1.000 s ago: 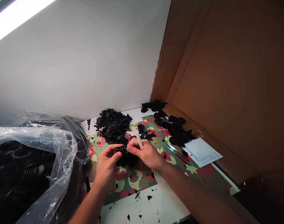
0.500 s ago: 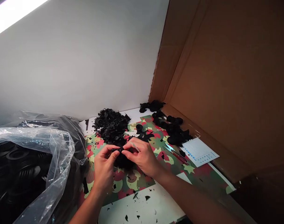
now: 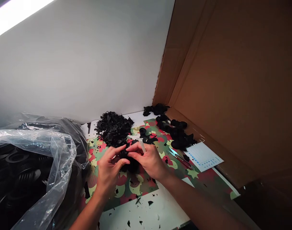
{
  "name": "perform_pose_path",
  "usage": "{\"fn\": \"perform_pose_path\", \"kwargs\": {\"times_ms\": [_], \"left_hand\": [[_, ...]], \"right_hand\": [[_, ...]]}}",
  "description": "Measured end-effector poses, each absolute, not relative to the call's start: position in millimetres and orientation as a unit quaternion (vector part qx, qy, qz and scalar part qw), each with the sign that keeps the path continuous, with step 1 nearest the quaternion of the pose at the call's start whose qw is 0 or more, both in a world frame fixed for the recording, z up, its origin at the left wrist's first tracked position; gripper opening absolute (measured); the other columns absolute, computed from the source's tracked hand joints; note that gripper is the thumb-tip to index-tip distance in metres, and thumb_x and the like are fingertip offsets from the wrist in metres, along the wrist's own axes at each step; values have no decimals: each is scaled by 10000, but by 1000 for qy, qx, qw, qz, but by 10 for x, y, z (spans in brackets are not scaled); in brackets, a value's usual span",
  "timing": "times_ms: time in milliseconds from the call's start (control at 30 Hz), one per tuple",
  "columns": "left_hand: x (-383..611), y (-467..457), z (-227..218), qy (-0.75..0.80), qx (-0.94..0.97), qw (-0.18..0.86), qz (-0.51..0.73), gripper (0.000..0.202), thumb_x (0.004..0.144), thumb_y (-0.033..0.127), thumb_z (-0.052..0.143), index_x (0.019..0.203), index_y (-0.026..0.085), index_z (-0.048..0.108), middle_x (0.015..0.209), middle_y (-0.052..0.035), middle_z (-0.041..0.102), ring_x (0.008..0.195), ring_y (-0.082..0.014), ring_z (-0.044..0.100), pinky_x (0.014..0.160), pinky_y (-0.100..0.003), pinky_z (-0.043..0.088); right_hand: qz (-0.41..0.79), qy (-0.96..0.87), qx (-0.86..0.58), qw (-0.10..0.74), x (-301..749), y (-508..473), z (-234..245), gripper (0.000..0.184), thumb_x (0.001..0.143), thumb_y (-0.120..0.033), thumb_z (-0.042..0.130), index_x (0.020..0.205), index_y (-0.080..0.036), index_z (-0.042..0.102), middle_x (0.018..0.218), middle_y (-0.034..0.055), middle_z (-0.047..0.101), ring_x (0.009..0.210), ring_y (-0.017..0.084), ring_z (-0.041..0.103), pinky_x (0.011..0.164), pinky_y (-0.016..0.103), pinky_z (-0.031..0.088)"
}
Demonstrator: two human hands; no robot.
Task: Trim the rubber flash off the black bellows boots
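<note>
My left hand and my right hand meet over a camouflage-patterned mat. Both pinch a small black ribbed rubber part between their fingertips. A thin pale tool also sticks up out of my right hand's fingers. Just behind the hands lies a heap of black rubber trimmings.
A clear plastic bag full of black rubber parts fills the left. More black parts lie along a big cardboard sheet on the right. Red-handled snips and a white printed card lie beside them. Black scraps dot the white table.
Both hands stay together on the black part, turning it slightly; the pale tool in my right hand tipped down, then up again. The view shifted a little.
</note>
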State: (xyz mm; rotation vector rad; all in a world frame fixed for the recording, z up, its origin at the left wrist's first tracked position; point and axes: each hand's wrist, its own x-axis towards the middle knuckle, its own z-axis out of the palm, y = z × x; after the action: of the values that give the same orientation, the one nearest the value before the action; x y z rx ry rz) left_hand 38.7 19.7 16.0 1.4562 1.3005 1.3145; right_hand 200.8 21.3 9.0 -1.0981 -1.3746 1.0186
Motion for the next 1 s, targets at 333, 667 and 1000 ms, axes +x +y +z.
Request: {"fn": "perform_pose_path", "kwargs": {"times_ms": [333, 667, 1000], "left_hand": [[357, 168, 157, 510, 560, 346, 554, 130, 699, 311, 833, 787, 216, 821, 700, -16, 698, 611, -150, 595, 560, -235, 476], [270, 216, 171, 428, 730, 183, 500, 125, 811, 278, 809, 935, 267, 815, 904, -52, 797, 762, -197, 731, 572, -241, 550], [228, 235, 142, 416, 764, 103, 483, 65, 889, 208, 711, 853, 237, 757, 794, -25, 743, 665, -148, 695, 586, -201, 555]], "right_hand": [[514, -551, -413, 512, 1988, 198, 127, 250, 804, -348, 682, 1006, -201, 681, 795, -3, 640, 532, 87, 439, 506, 240, 373], [577, -406, -416, 574, 1940, 227, 173, 273, 699, -365, 777, 831, -216, 592, 654, -51, 543, 522, 86, 410, 486, 226, 331], [457, -604, -425, 495, 2105, 253, 145, 125, 846, -311, 680, 862, -211, 753, 666, -6, 652, 536, 116, 495, 511, 255, 394]]}}
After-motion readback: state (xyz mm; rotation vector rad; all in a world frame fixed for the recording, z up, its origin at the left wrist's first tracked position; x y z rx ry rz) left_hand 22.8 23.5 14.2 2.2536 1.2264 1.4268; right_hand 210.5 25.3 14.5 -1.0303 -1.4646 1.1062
